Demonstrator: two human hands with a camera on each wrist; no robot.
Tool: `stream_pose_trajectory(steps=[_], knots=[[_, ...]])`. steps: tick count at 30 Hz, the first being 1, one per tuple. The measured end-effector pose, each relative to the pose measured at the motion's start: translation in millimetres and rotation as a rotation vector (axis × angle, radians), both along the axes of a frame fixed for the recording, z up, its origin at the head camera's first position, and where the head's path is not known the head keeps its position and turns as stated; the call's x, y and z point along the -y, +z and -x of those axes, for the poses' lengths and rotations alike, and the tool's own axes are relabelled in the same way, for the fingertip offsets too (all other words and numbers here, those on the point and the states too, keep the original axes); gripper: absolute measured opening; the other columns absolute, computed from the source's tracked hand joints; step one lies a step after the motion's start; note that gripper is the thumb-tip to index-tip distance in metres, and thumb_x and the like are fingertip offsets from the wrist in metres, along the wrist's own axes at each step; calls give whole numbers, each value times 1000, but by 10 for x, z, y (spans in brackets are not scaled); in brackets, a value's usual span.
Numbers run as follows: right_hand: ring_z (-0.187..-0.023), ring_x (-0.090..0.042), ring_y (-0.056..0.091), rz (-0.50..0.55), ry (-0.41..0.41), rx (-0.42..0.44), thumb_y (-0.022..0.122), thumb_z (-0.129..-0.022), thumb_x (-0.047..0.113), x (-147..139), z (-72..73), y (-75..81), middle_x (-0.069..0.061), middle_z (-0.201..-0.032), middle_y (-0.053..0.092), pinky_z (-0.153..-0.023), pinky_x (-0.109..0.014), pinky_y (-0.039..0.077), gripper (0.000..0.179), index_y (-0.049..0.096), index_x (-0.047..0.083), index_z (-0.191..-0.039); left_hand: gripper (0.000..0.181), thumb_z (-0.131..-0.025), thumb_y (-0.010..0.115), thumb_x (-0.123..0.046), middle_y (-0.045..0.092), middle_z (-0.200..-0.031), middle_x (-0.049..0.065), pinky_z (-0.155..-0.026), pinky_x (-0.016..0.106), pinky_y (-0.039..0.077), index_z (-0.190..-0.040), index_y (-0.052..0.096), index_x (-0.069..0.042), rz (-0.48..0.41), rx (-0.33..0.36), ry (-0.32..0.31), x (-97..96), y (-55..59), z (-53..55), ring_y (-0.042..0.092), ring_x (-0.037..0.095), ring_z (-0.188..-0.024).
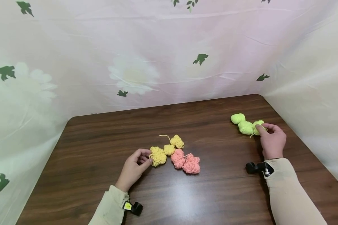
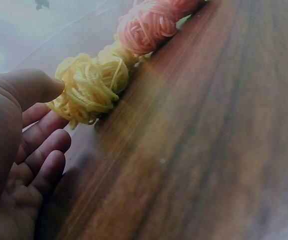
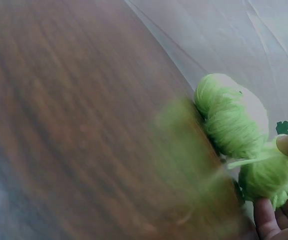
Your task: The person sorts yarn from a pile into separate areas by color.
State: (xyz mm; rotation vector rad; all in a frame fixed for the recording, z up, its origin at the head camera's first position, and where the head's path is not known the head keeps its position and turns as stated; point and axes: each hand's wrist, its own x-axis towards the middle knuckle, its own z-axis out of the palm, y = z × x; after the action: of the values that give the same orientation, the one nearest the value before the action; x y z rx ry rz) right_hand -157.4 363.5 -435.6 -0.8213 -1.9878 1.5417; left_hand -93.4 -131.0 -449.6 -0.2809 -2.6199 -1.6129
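A brown table (image 1: pixel 87 150) fills the low part of the head view. A pale cloth (image 1: pixel 87 40) with flowers and green leaf shapes hangs behind it, across the top. Near the middle of the frame, two pink yarn balls (image 1: pixel 191 164) lie side by side. The one on the left sits right up against a small yellow ball (image 1: pixel 169 149). Just up and right of that is another yellow ball (image 1: pixel 178 141), with a loose bit of yarn poking out to the left. Over at the right side, two green balls (image 1: pixel 245 127) sit close together, in a slanting line with a third.

The left hand (image 1: pixel 133 168) is low and left of the middle. Its thumb and a finger pinch the edge of the big yellow ball (image 1: pixel 158 156), and its other fingers bend loosely. That ball is next to the small yellow one.

The right hand (image 1: pixel 273 142) is at the right side. It pinches the end green ball (image 1: pixel 256 128), with the thumb on one side and fingers on the other. The hand hides part of that ball.
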Motion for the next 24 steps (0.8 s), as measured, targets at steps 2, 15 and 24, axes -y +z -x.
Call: stream_pose_trajectory(steps=[2, 15, 24], knots=[[-84, -4, 47, -5, 12, 7, 76, -88, 25, 13, -10, 18, 10, -87, 55, -68, -18, 39, 11, 71, 16, -94, 20, -91, 76, -15, 68, -95, -2, -76, 26, 53, -110, 69, -14, -3, -3, 2, 0, 1, 1, 62, 12, -86], [-95, 0, 51, -42, 33, 16, 69, -93, 32, 35, -32, -14, 22, -89, 61, -79, -17, 38, 33, 76, 10, -117, 28, -91, 75, -13, 64, -119, 0, -76, 27, 54, -117, 68, -18, 1, -47, -19, -4, -4, 10, 63, 13, -87], [-82, -7, 54, 154, -28, -256, 72, -91, 13, 86, -32, -45, 9, -85, 67, -68, -17, 41, 13, 77, 4, -98, 43, -90, 77, -12, 50, -147, 10, -78, 31, 53, -131, 62, -12, -38, -84, -43, 20, -18, 22, 62, 23, -106]])
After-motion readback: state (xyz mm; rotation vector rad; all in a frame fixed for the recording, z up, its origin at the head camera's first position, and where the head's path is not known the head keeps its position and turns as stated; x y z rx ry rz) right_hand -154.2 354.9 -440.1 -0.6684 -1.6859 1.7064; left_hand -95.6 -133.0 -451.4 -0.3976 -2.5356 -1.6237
